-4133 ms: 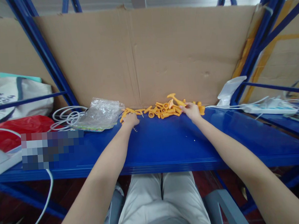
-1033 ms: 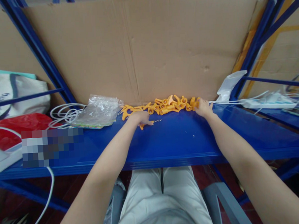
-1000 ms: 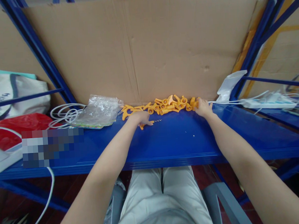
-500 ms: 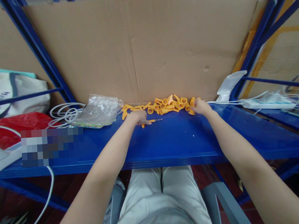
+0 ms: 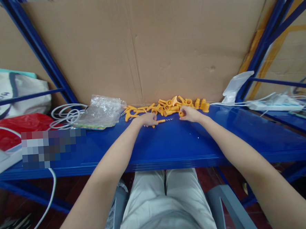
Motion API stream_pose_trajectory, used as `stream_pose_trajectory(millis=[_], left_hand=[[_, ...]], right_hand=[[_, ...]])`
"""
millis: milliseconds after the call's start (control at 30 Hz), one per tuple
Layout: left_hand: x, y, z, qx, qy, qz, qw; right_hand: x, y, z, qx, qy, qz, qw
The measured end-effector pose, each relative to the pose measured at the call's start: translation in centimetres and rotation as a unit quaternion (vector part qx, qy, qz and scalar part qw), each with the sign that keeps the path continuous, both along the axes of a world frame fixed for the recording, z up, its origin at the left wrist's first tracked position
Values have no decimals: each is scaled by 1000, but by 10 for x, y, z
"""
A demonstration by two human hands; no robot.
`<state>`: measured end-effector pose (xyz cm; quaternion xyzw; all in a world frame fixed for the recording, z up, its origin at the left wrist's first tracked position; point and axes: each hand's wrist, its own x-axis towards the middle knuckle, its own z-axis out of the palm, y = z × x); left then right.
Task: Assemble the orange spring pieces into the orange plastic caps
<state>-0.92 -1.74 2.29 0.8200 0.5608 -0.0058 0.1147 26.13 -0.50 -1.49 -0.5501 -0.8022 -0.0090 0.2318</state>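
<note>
My left hand (image 5: 149, 119) is closed around the handle of an orange corkscrew (image 5: 161, 121). Its threaded stem and thin metal spiral point to the right, just above the blue shelf. My right hand (image 5: 191, 114) pinches a cup-shaped orange plastic piece (image 5: 181, 114), its opening turned toward the left. A short gap separates the two held parts. Behind both hands lies a heap of hollow orange plastic pieces (image 5: 170, 110). Several orange handle pieces (image 5: 136, 110) lie at the heap's left, with metal spirals by them. Orange cone-shaped pieces (image 5: 205, 106) stand at its right.
A cardboard panel (image 5: 164, 48) closes off the back of the blue shelf (image 5: 167, 144). Clear plastic bags (image 5: 103, 110), a coiled white cable (image 5: 67, 116) and a red bag (image 5: 26, 127) are on the left. A white power strip (image 5: 276, 104) lies at the right.
My right hand has moved left from the heap's right end, bringing a cup-shaped piece toward the corkscrew. My left hand has shifted slightly right with the corkscrew. The cone-shaped pieces at right are uncovered.
</note>
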Motion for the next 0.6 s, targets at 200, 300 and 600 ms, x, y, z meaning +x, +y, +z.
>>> stream_pose_trajectory(millis=[200,300,600], left_hand=[[0,4,-4,12,-17,-13,1000],[-1,6,-4,25,-17,-28,999],[3,14,-17,111,-143,-60,982]], right_hand=[[-13,-5,-3,67,-115,90,987],[-17,-6,-6,73,-116,101,985],[-20,-9,-3,96,-75,166,979]])
